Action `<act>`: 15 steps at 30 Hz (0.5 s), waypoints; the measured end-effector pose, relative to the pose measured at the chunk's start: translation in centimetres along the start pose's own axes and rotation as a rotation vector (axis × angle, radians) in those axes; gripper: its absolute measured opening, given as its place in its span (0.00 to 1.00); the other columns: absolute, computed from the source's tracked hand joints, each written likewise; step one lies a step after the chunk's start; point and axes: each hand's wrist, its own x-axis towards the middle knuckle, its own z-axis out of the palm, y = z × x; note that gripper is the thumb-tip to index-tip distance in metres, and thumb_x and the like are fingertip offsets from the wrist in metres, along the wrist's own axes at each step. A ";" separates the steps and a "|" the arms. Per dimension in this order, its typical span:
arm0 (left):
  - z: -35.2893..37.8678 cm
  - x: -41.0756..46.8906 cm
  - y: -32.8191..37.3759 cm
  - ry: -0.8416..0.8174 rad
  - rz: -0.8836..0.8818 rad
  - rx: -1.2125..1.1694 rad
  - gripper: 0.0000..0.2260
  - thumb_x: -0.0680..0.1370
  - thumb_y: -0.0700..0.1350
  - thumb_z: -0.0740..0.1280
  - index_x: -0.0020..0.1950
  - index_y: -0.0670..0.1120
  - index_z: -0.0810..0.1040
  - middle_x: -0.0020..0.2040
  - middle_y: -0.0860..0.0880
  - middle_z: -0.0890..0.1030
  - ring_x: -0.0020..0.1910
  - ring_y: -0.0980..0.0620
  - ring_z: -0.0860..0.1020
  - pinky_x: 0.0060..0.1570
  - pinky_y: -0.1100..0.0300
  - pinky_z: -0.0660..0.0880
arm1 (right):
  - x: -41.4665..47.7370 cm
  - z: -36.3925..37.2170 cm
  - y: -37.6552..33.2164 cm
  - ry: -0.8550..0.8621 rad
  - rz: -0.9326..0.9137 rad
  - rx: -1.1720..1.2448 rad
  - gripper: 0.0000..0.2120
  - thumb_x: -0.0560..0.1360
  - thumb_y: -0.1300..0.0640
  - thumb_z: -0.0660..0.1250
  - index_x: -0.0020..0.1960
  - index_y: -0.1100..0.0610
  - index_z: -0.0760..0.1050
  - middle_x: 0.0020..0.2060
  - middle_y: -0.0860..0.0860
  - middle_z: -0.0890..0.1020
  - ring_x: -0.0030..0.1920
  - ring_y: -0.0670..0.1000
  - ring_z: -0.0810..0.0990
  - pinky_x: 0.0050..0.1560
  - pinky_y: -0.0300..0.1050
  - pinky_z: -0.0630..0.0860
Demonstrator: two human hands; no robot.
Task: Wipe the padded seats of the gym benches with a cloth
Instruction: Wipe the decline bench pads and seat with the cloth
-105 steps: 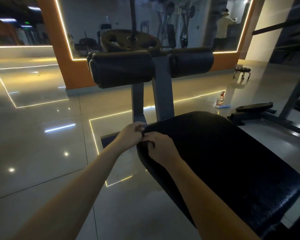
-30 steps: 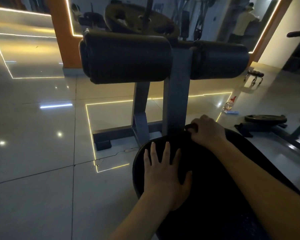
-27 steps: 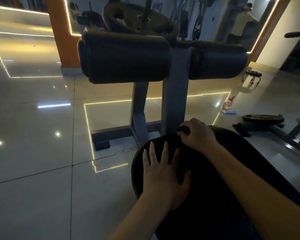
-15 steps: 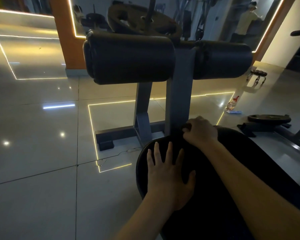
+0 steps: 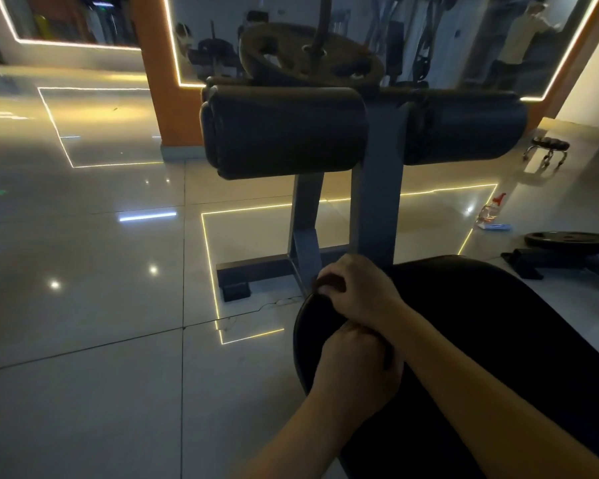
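Dim gym, glossy tiled floor (image 5: 83, 323). Item: black padded seat (image 5: 498, 323), lower right. My right hand (image 5: 357, 292) grips a dark cloth (image 5: 330, 281) at the seat's front edge. Left hand (image 5: 357, 371) lies under that wrist, fingers hidden, state unclear. Roller pads (image 5: 284, 133) beyond. I judge most of the seat unwiped.

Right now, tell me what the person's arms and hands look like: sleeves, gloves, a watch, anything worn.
Both forearms are bare up to the picture's edge, and no sleeve shows on either. The left hand and the right hand wear no gloves. No watch, band or ring shows on the wrists or fingers, though the light is dim and some fingers are hidden.
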 end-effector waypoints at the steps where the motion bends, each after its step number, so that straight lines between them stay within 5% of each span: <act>1: -0.1 -0.1 0.0 0.030 -0.012 -0.001 0.17 0.75 0.51 0.55 0.38 0.46 0.81 0.35 0.50 0.83 0.35 0.52 0.79 0.34 0.64 0.71 | -0.4 0.0 -0.3 -0.015 -0.036 0.010 0.15 0.78 0.51 0.68 0.64 0.50 0.77 0.57 0.48 0.78 0.57 0.47 0.74 0.56 0.39 0.67; 3: -0.2 -0.1 0.1 0.029 -0.028 -0.020 0.18 0.75 0.52 0.56 0.37 0.46 0.81 0.34 0.50 0.82 0.33 0.51 0.79 0.33 0.63 0.70 | -0.7 -0.2 -0.5 -0.054 -0.090 0.013 0.16 0.78 0.50 0.68 0.65 0.49 0.76 0.58 0.48 0.77 0.58 0.46 0.72 0.57 0.40 0.65; 6: -0.3 -0.2 -0.2 -0.015 -0.029 -0.027 0.15 0.77 0.51 0.58 0.45 0.46 0.82 0.43 0.49 0.84 0.43 0.52 0.79 0.45 0.55 0.77 | -0.5 -0.4 -0.2 -0.037 -0.107 -0.057 0.16 0.78 0.49 0.67 0.65 0.48 0.76 0.58 0.48 0.76 0.58 0.46 0.70 0.60 0.44 0.66; 8: -0.4 -0.2 -0.5 -0.003 -0.011 -0.017 0.13 0.78 0.50 0.60 0.52 0.49 0.82 0.51 0.52 0.83 0.52 0.55 0.78 0.54 0.60 0.76 | -0.4 -0.1 0.6 0.062 -0.003 -0.073 0.14 0.78 0.49 0.67 0.63 0.48 0.77 0.58 0.49 0.75 0.60 0.50 0.72 0.63 0.48 0.68; 11: -0.6 -0.1 -0.1 0.001 0.026 0.045 0.16 0.80 0.52 0.60 0.66 0.56 0.77 0.67 0.60 0.76 0.67 0.63 0.70 0.64 0.77 0.55 | -0.2 -0.6 3.1 0.203 0.190 -0.065 0.13 0.78 0.50 0.66 0.61 0.50 0.78 0.57 0.51 0.75 0.60 0.53 0.73 0.62 0.50 0.70; 15: -0.6 0.2 0.0 -0.072 0.010 0.024 0.18 0.83 0.54 0.56 0.74 0.59 0.68 0.75 0.64 0.63 0.72 0.71 0.52 0.63 0.80 0.39 | -0.9 -4.1 9.4 0.188 0.452 -0.170 0.14 0.78 0.51 0.66 0.62 0.53 0.77 0.57 0.54 0.76 0.57 0.54 0.75 0.59 0.52 0.75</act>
